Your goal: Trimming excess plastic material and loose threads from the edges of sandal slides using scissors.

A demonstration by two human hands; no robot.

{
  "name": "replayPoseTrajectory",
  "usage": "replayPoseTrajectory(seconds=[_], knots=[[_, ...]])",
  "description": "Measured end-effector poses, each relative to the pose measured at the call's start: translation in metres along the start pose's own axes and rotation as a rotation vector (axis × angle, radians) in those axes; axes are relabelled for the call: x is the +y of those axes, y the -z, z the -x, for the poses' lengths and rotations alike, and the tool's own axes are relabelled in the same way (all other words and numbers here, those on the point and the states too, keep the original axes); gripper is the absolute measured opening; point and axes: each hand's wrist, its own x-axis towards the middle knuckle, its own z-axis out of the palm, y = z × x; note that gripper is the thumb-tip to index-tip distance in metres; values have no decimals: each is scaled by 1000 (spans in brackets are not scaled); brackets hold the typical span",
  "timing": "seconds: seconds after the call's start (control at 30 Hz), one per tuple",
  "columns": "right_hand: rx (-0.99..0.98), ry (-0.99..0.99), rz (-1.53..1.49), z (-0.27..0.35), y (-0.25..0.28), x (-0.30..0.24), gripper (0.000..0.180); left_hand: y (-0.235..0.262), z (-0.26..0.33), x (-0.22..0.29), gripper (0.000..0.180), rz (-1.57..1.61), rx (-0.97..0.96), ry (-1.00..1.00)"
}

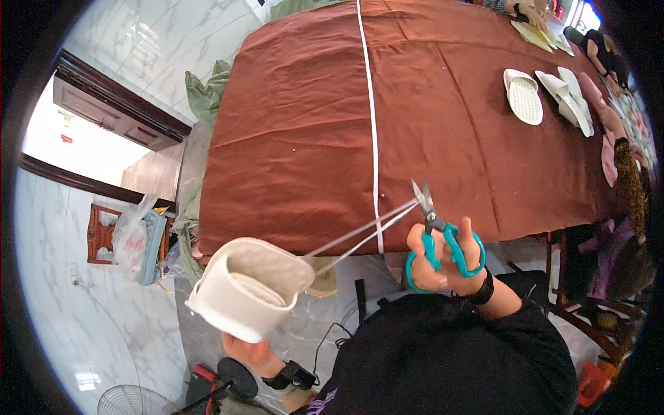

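Observation:
My left hand (257, 356), at the lower left, is closed on a cream slipper (242, 315) from below. The slipper is held tilted in the air, its opening toward me. Fingers of my right hand (453, 266) sit in the handle loops of teal-handled scissors (451, 238), raised over the near edge of the table. Two thin pale strands (360, 229) stretch from the slipper to the scissor blades, which are slightly parted around their ends. Part of my left hand is hidden behind the slipper.
A table under a brown cloth (297, 138) fills the middle, with a white band (372, 117) running across it. Slippers (523, 97) lie at its far right, near other people's hands (532, 15). A fan (135, 401) stands at lower left; a doorway (104, 131) opens at left.

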Motion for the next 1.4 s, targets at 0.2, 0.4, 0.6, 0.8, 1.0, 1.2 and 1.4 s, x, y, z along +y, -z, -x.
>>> replayPoseTrajectory(seconds=[0.2,0.4,0.6,0.8,1.0,1.2,1.4], knots=[[342,141,120,30,24,-22,64,33,-13,0,35,256,-104,131],[345,347,265,65,56,-76,47,107,-10,58,32,237,75,47],[367,247,454,-6,7,-22,45,44,-15,-14,26,433,18,217],[75,197,367,-59,-21,8,36,-3,4,-17,48,229,-145,123],[-2,-212,171,-69,-23,32,27,9,15,-27,44,335,-214,233],[-36,-241,224,-78,-29,80,38,-22,0,-59,39,528,-447,387],[-53,-167,483,-97,-26,107,37,-24,16,-68,40,746,-305,539]])
